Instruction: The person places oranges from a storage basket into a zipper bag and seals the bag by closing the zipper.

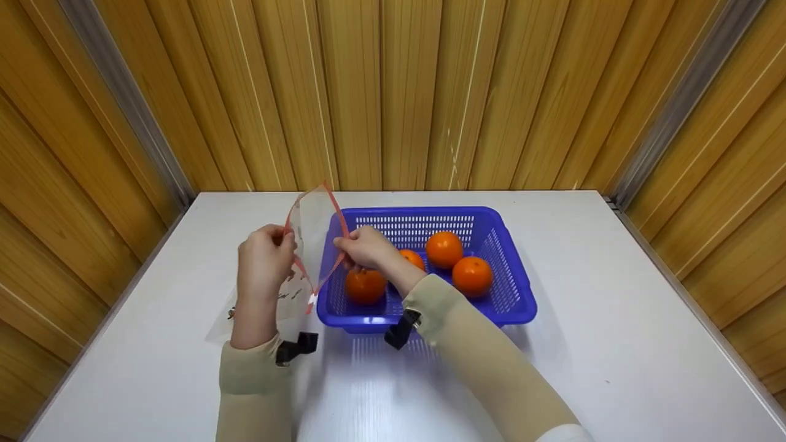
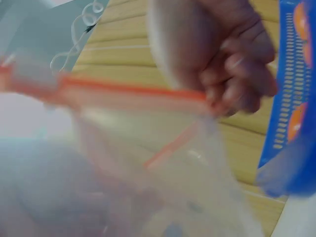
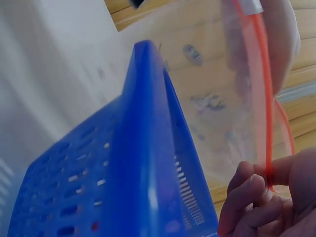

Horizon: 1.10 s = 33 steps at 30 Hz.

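Note:
A clear zip bag point(image 1: 314, 224) with a red-orange zip strip is held upright, its mouth spread into a wide loop. My left hand point(image 1: 264, 258) pinches the left side of that strip between thumb and fingers. On the opposite side, my right hand point(image 1: 368, 247) pinches the strip, above the left part of a blue basket point(image 1: 427, 211). A white slider point(image 1: 312, 299) sits low on the strip. Dark printed marks show on the bag in the right wrist view. Inside the basket lie several oranges point(image 1: 473, 276), one partly hidden beneath my right forearm.
The basket stands on a white table point(image 1: 614, 344). Wood-patterned panels point(image 1: 405, 92) rise behind and at both sides, with metal posts point(image 1: 126, 101) in the corners. A white cable point(image 2: 74, 39) hangs in the left wrist view's upper left.

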{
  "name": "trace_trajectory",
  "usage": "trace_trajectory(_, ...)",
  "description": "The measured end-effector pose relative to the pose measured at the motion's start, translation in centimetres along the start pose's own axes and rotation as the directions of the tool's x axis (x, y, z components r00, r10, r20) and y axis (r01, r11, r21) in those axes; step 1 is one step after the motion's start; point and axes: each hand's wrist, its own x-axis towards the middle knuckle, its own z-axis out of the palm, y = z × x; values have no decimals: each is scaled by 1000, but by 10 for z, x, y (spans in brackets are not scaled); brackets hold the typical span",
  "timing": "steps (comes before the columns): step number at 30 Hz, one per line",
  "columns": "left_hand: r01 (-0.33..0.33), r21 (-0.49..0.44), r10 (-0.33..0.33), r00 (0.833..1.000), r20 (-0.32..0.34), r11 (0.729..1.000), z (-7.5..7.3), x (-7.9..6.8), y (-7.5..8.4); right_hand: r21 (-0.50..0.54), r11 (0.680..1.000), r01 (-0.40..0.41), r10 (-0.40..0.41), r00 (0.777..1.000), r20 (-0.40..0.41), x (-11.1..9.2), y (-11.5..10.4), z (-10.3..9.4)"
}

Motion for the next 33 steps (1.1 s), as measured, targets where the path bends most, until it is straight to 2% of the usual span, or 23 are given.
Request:
trace_trajectory(3,94,-166,-90,995,33,982,-15,2,-4,25,1000,-7,7,1000,-5,2,5,-6)
trace_trajectory(7,145,-308,-143,989,27,940,-29,4,-11,19,999,-37,38,999,-9,6,11,-17)
trace_trajectory(11,163,-368,-191,981,-39,915,-39,5,-17,68,993,-101,102,995,-4,8,15,-28)
trace_trajectory(14,171,-361,-214,973,-83,917,-44,4,-19,102,985,-139,139,990,5,8,16,-33)
trace_trajectory(17,170,-321,-197,979,-53,932,-43,3,-17,118,982,-148,146,989,18,7,16,-33)
trace_trajectory(20,153,-291,-158,987,7,944,-38,2,-12,113,986,-126,125,992,21,6,15,-31)
trace_trajectory(22,138,-294,-137,990,24,946,-34,2,-10,103,989,-108,107,994,15,4,14,-30)
trace_trajectory(28,130,-324,-109,991,82,937,-26,4,-9,72,996,-59,58,998,16,2,13,-29)
trace_trajectory(33,143,-375,-97,985,140,916,-25,5,-11,130,991,-28,22,999,46,-1,12,-32)
